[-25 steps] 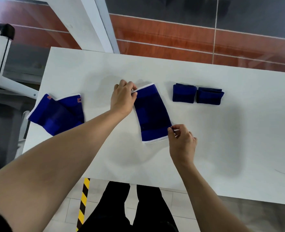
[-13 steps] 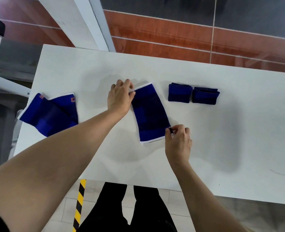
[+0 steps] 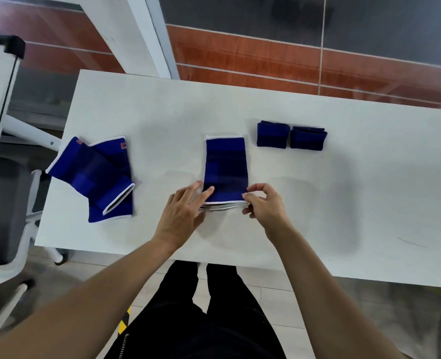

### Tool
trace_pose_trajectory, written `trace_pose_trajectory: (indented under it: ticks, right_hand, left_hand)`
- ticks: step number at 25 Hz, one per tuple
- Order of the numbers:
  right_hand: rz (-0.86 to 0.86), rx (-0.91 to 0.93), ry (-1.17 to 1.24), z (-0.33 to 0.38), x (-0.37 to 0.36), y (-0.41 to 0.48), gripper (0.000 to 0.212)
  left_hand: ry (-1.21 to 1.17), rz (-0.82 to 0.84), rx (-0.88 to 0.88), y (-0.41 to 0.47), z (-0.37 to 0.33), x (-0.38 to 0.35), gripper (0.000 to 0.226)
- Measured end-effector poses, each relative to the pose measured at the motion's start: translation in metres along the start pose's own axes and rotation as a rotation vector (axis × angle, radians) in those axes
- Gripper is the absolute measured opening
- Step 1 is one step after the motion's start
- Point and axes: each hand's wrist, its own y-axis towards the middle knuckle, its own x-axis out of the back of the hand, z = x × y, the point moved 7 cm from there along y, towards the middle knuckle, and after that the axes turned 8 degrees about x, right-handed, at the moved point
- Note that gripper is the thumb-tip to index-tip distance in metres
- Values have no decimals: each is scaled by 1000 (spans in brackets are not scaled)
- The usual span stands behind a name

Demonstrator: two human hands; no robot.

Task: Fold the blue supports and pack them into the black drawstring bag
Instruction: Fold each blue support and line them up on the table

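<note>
While two folded blue bundles (image 3: pixel 291 136) sit done on the white table (image 3: pixel 369 177), two flat blue elastic supports (image 3: pixel 95 177) wait at its left. Centre, the left hand (image 3: pixel 182 211) presses open-fingered and the right hand (image 3: pixel 262 203) pinches a third blue support (image 3: pixel 226 169) at its near hem; no black bag is visible.

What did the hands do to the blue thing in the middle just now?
The left hand left the far corner and came to the near edge of the middle support, beside the right hand. The support now lies straight instead of slanted. The two folded supports and the unfolded pile stayed put.
</note>
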Motion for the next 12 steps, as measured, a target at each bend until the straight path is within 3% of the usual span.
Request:
trace_pose_trajectory:
  ticks: [3,6,8,12]
  right_hand:
    - [0,52,-15,-15,0,-8,11]
    - [-68,549,-631,-10,9,-18,47]
    - [25,832,-891,-12,-3,-24,59]
    - [106,881,-807,-12,-17,-12,29]
  left_hand:
    - [-55,-18,-45,-4,-3,5,48]
    - [-111,49,-48,-9,1,4,43]
    - [-148,102,-61,-13,2,4,39]
    - [-285,118,-9,-17,4,11,28]
